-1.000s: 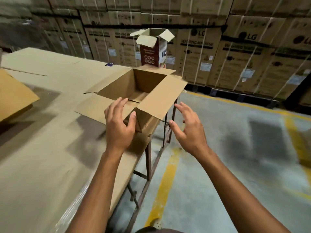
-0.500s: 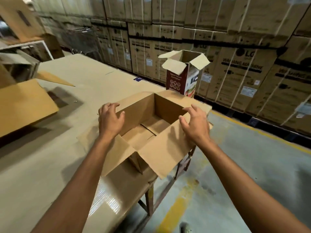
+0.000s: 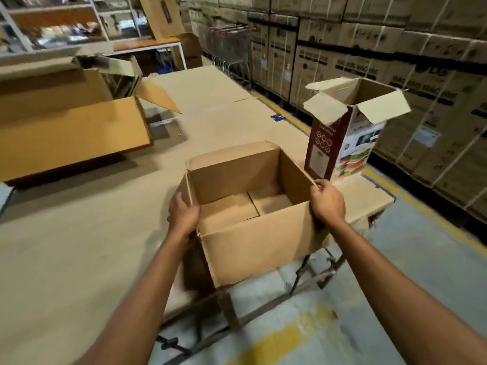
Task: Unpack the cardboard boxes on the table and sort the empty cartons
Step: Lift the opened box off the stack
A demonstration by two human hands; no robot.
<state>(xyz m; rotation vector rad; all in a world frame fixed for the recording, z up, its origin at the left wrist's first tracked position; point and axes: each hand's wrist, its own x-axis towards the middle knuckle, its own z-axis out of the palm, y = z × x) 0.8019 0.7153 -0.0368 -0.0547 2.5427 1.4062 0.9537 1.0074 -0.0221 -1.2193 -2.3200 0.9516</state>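
Observation:
An empty plain brown carton [image 3: 253, 248] is open at the top, and its near side hangs past the corner of the cardboard-covered table [image 3: 79, 254]. My left hand [image 3: 183, 214] grips the carton's left wall. My right hand [image 3: 328, 202] grips its right rim at the far corner. The top flaps are folded down along the outside. Only the folded bottom flaps show inside. Behind it, a taller printed carton [image 3: 340, 143] with dark red and white sides stands upright on the table's right edge, its top flaps spread open.
A large brown open carton [image 3: 68, 130] lies on the table to the left. Stacked appliance cartons [image 3: 395, 61] form a wall along the right. Shelving [image 3: 79, 27] stands at the back left. The table's metal legs [image 3: 311, 275] and concrete floor with yellow lines [image 3: 395, 299] are below.
Both hands went from hovering near the carton to gripping its sides. The carton's flaps have gone from spread out to folded down, and it has come up off the table corner toward me.

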